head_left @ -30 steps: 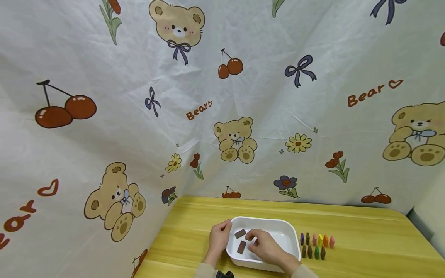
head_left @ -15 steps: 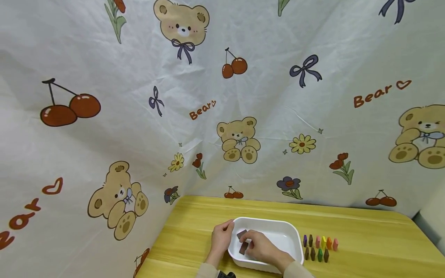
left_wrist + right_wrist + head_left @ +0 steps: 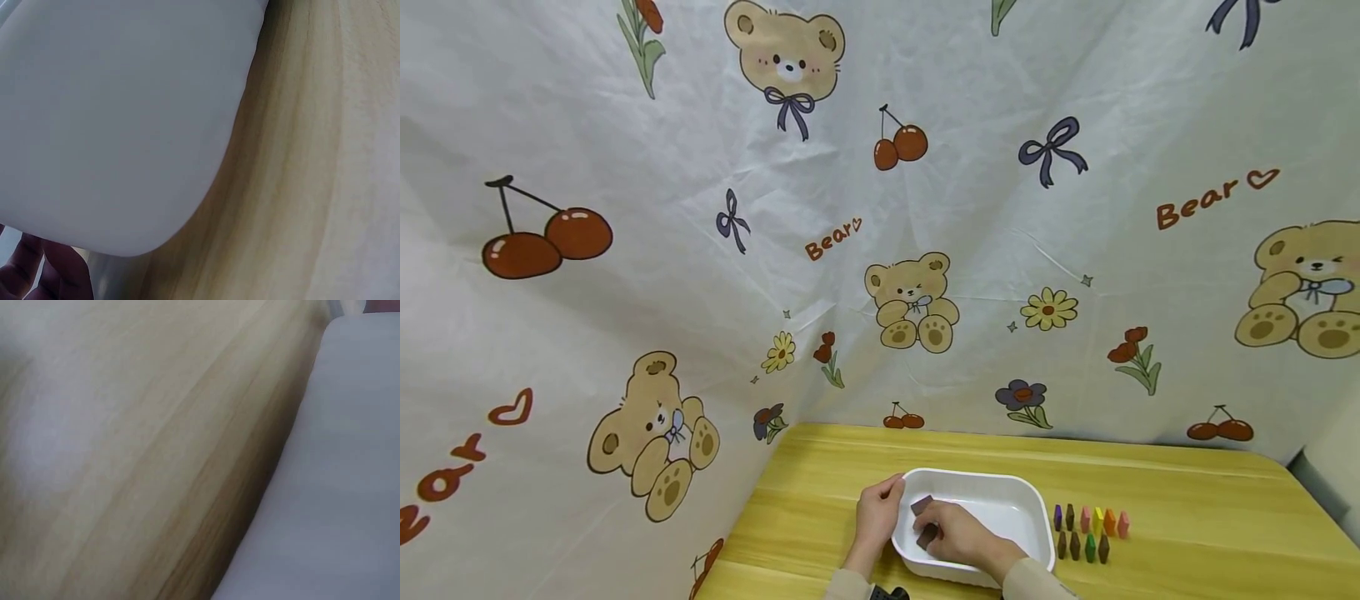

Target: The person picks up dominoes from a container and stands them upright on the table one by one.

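A white rectangular tray (image 3: pixel 1000 475) stands on the table. My left hand (image 3: pixel 876 515) grips its left rim, fingers outside the wall; the left wrist view shows fingertips (image 3: pixel 65 269) at the tray's edge. Inside the tray, my right hand (image 3: pixel 958 533) has finger and thumb curled at the sides of a brown domino (image 3: pixel 927 536), pinching it. Another brown domino (image 3: pixel 921 505) lies flat just beyond, near the tray's left end. The right wrist view shows only the tray's outer wall (image 3: pixel 331 487) and table, so the fingers are hidden there.
Right of the tray, several dominoes stand upright in two rows, among them a yellow domino (image 3: pixel 1098 522), an orange domino (image 3: pixel 1109 522) and a green domino (image 3: pixel 1090 547). The wooden table (image 3: pixel 1187 500) meets a bear-printed cloth (image 3: pixel 970 367) at the back and left.
My right hand has moved left and down from above the tray's middle to the nearer brown domino, its fingers closing round it. The left hand keeps its hold on the rim.
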A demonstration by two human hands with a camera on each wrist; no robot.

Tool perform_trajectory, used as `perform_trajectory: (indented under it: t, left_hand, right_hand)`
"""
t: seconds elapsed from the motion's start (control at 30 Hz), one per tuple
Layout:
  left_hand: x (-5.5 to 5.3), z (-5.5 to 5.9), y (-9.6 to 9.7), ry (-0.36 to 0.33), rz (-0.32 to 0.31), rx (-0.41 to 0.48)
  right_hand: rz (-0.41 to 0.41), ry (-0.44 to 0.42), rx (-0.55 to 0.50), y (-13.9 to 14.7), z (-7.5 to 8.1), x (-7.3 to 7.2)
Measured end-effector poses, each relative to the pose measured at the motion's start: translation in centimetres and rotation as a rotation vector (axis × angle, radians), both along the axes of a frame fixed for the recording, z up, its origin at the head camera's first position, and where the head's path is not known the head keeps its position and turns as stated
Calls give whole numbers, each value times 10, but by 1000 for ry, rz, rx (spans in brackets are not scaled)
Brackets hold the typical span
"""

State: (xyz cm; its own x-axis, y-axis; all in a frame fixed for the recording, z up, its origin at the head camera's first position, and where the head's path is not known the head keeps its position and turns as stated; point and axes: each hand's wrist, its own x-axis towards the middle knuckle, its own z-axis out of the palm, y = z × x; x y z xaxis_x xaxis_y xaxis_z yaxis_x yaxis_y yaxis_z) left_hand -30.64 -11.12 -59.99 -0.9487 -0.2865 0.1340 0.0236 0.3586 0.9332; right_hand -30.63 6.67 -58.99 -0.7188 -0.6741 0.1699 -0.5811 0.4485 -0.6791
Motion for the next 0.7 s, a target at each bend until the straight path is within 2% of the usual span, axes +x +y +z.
perform_trajectory:
  t: [0.23, 0.47, 0.7]
  left_hand:
    - [8, 9, 1, -5, -9, 9]
    - [4, 2, 0, -13, 3, 15]
    - [2, 1, -1, 6, 3, 14]
  right_hand:
    - [13, 20, 35, 2, 1, 1]
    - [14, 51, 34, 3, -1, -1]
    - [-26, -10, -1, 4, 1, 1]
